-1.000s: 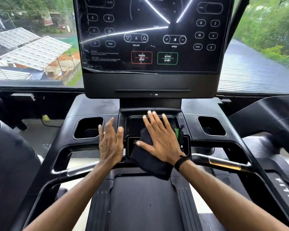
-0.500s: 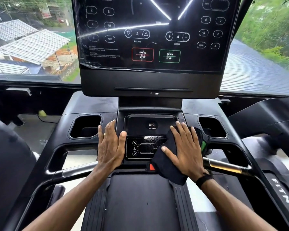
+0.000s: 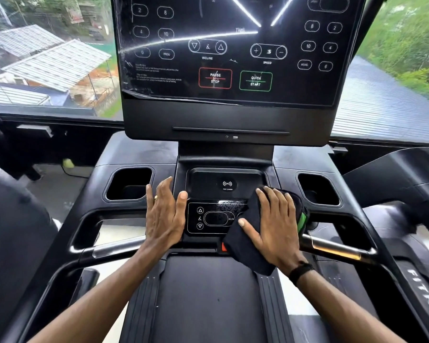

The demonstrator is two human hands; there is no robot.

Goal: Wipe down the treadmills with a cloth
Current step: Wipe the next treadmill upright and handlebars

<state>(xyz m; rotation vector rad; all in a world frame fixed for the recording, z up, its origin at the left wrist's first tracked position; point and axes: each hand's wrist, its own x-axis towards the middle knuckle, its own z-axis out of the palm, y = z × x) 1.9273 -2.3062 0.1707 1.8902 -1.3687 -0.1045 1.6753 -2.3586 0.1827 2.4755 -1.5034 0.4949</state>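
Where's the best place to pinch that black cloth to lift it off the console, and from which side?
Probably the loose near corner of the black cloth, which droops off the console edge toward the belt. Come from the person's side, below the right hand, which lies flat on the middle with straight fingers. That flap hangs free and uncovered, so a thumb and finger could likely close on it.

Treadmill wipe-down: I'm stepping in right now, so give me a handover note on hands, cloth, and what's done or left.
Left hand: flat, resting on the console left of the small control panel, holding nothing.
Right hand: fingers straight, pressing the black cloth onto the panel's right end.
Done: cannot tell from this view.
Left, probably: cup holders, handlebar, big screen.
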